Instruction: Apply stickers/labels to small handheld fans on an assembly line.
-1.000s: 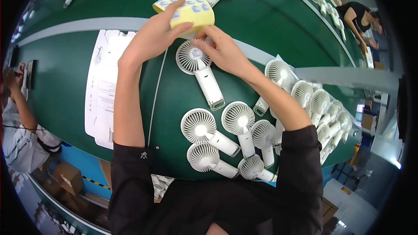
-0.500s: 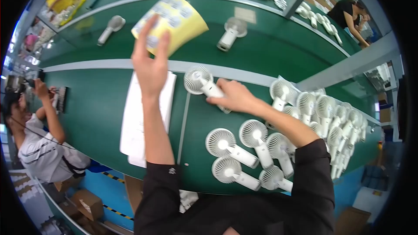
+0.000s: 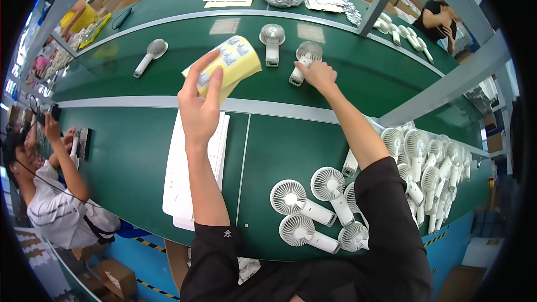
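My left hand [image 3: 199, 103] pinches a curled yellow sheet of stickers [image 3: 234, 61] with grey-and-white labels, held up over the far edge of the near table. My right hand [image 3: 319, 75] reaches over the divider, its fingers closed on the handle of a white handheld fan [image 3: 309, 53] on the far green surface. Left of that fan lies another white handheld fan [image 3: 272, 33], with one more fan [image 3: 151, 56] farther left. Several white fans [image 3: 299, 229] lie on the near table by my right forearm. Beneath my left forearm is a stack of white sheets [image 3: 182, 190].
A dense group of white fans [image 3: 430, 162] covers the right end of the table, beside a grey metal post [image 3: 447, 81]. A raised grey rail [image 3: 123, 102] divides near and far surfaces. At the left sits a co-worker [image 3: 61, 207]; another person [image 3: 439, 22] is far right.
My right hand has carried a fan from above the near table across the rail onto the far surface. The sticker sheet in my left hand has come lower and turned. The view has shifted.
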A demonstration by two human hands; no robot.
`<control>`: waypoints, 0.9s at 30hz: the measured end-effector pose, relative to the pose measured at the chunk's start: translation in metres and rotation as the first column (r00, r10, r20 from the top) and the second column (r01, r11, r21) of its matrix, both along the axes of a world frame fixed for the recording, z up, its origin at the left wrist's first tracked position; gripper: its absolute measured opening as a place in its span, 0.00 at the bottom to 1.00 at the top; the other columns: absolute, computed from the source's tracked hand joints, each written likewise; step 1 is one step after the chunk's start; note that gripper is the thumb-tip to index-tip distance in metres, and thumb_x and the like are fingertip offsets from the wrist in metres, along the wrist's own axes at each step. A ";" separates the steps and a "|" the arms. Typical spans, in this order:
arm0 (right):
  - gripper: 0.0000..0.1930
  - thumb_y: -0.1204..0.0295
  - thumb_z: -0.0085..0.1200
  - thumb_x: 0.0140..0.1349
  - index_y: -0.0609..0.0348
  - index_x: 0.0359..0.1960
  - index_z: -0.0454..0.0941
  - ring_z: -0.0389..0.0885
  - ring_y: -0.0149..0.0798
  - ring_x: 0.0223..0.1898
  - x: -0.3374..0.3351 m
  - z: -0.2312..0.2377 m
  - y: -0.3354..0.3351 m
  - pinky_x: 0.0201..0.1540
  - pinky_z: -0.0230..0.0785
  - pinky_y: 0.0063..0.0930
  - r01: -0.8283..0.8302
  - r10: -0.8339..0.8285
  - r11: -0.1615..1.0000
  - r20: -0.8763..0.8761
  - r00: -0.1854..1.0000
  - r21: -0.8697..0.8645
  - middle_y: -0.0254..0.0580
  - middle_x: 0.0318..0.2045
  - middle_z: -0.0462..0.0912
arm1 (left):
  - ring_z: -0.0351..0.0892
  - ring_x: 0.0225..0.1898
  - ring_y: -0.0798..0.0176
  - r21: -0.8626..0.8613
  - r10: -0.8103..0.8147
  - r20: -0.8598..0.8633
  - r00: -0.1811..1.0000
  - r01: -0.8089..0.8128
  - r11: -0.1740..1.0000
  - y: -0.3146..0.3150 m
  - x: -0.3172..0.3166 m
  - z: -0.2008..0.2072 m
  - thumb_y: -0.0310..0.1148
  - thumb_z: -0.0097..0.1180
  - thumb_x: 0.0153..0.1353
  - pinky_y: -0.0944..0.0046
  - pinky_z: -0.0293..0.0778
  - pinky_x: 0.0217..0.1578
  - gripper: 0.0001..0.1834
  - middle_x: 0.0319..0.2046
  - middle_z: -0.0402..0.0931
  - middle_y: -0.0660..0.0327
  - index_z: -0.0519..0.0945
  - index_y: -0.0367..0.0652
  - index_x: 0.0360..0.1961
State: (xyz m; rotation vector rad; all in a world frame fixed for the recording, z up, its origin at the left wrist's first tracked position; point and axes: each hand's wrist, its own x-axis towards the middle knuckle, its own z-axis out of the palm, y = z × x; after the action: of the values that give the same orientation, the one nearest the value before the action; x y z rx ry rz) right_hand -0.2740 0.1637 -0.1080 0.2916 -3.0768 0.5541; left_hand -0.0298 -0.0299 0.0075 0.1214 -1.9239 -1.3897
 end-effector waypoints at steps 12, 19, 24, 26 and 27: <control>0.22 0.64 0.62 0.63 0.67 0.53 0.73 0.78 0.34 0.40 0.014 0.006 0.037 0.43 0.70 0.31 0.126 0.239 0.748 0.442 0.864 -0.652 0.44 0.42 0.80 | 0.80 0.50 0.61 -0.068 -0.009 0.034 0.999 0.011 0.998 0.005 -0.004 -0.002 0.30 0.54 0.70 0.64 0.73 0.52 0.14 0.48 0.83 0.52 0.83 0.42 0.54; 0.23 0.65 0.58 0.69 0.66 0.58 0.66 0.78 0.31 0.44 0.080 0.045 0.053 0.49 0.73 0.30 0.185 0.446 0.378 0.354 0.822 -0.907 0.41 0.44 0.77 | 0.80 0.50 0.60 -0.100 -0.040 0.121 0.992 0.052 0.994 0.013 -0.010 -0.008 0.31 0.53 0.71 0.63 0.73 0.53 0.14 0.48 0.83 0.51 0.83 0.44 0.54; 0.20 0.65 0.57 0.69 0.64 0.55 0.67 0.79 0.32 0.42 0.115 0.068 0.060 0.48 0.75 0.31 0.175 0.645 0.223 0.280 0.711 -0.959 0.39 0.41 0.77 | 0.81 0.50 0.60 -0.145 -0.043 0.172 0.984 0.069 0.987 0.020 -0.013 -0.008 0.31 0.52 0.71 0.63 0.73 0.53 0.14 0.48 0.83 0.50 0.82 0.43 0.54; 0.20 0.65 0.57 0.69 0.63 0.55 0.67 0.80 0.33 0.41 0.125 0.074 0.061 0.47 0.76 0.31 0.243 0.691 0.151 0.278 0.668 -0.958 0.40 0.41 0.77 | 0.81 0.50 0.60 -0.150 -0.087 0.169 0.982 0.113 0.982 0.020 -0.016 -0.013 0.30 0.51 0.71 0.63 0.73 0.52 0.15 0.49 0.83 0.49 0.82 0.43 0.55; 0.20 0.65 0.57 0.69 0.63 0.55 0.67 0.80 0.33 0.41 0.129 0.075 0.060 0.47 0.76 0.31 0.247 0.691 0.149 0.280 0.667 -0.957 0.40 0.41 0.77 | 0.81 0.50 0.60 -0.151 -0.087 0.174 0.981 0.113 0.982 0.021 -0.018 -0.016 0.30 0.51 0.71 0.63 0.73 0.52 0.15 0.49 0.83 0.49 0.82 0.43 0.55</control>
State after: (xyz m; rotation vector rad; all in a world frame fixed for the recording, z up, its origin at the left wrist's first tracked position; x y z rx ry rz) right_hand -0.1445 0.2241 -0.0333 0.6488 -2.1142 3.1211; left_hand -0.0476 -0.0087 -0.0085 0.0652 -2.1999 -1.3181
